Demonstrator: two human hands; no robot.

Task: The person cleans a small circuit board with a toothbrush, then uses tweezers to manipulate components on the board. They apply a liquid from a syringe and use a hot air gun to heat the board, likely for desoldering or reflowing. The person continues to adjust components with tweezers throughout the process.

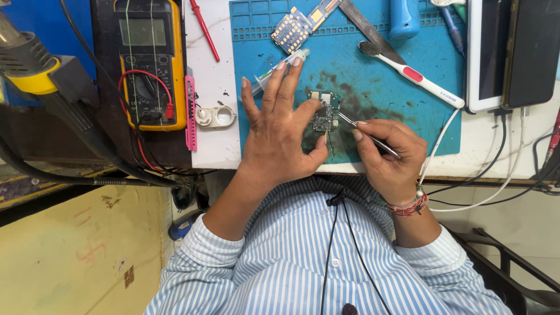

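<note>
Left hand [280, 131] lies spread wide on the blue work mat [408, 116], fingers fanned toward twelve o'clock, its thumb pressing the lower edge of a small dark circuit board [322, 114] at the mat's centre. Right hand [389, 157], at three o'clock from the board, is pinched narrow around slim metal tweezers [367, 135], whose tips touch the board's right side. A red thread bracelet [408, 205] circles that wrist, and both arms wear blue-and-white striped sleeves.

Under the left fingertips, at twelve o'clock, a clear syringe [279, 69] lies slantwise. Beyond it, at the mat's top edge, sits a second board [291, 29], square, yellow and blue, dotted with contacts. A white toothbrush with a red patch [417, 76] runs diagonally at two o'clock, touching a flat metal blade [367, 26]. A blue handle [403, 17] stands near the top rim.

At ten o'clock a yellow multimeter [150, 58] with a grey screen and red and black leads rests on a dark surface, a pink strip [190, 114] beside it and a small white plastic part [216, 116] just right of that. A red probe [204, 29] lies on the white tabletop. At the far left a yellow-collared nozzle on a black hose [35, 70] juts in. At three o'clock a white tablet [487, 52] and a black phone [531, 49] lie side by side, white cables trailing from them.
</note>
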